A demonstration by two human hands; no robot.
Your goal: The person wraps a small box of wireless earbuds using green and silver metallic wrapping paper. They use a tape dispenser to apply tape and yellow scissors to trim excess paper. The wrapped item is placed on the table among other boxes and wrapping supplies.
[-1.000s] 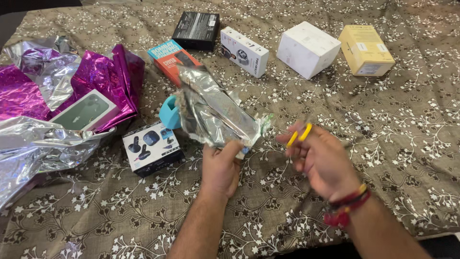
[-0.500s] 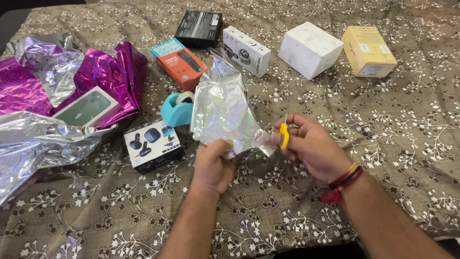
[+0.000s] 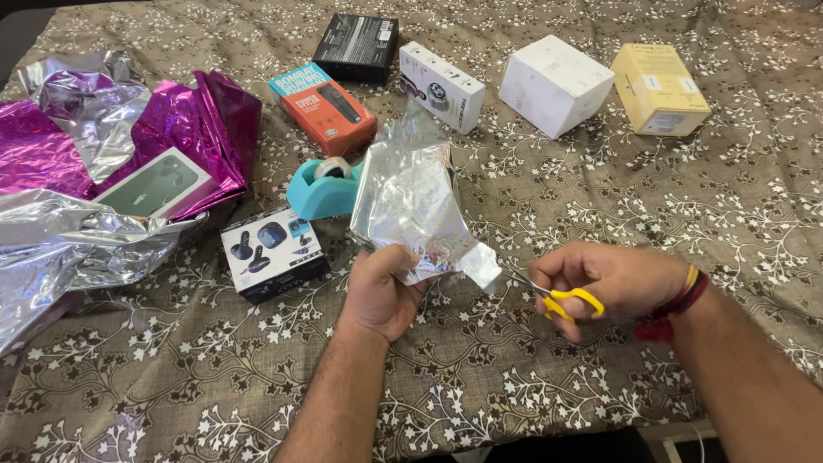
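Note:
My left hand (image 3: 383, 290) grips the lower edge of a crinkled piece of silver foil wrap (image 3: 411, 199), holding it up over the patterned cloth. My right hand (image 3: 610, 281) holds small yellow-handled scissors (image 3: 566, 302), whose thin blades point left toward the foil's lower right corner. Fingers of the right hand are through the yellow loops. The scissor tips sit just beside the foil corner; I cannot tell whether they touch it.
A teal tape dispenser (image 3: 320, 189) and a small black-and-white box (image 3: 272, 253) lie left of the foil. Orange (image 3: 323, 107), black (image 3: 357, 45), white (image 3: 441, 86), larger white (image 3: 555, 83) and yellow (image 3: 658, 88) boxes line the back. Purple foil (image 3: 184, 120) holds a box; loose silver foil (image 3: 60, 249) lies at left.
The left hand turned the foil piece more upright and flatter. The right hand with the scissors dropped lower and shifted right, blades now aimed at the foil's corner.

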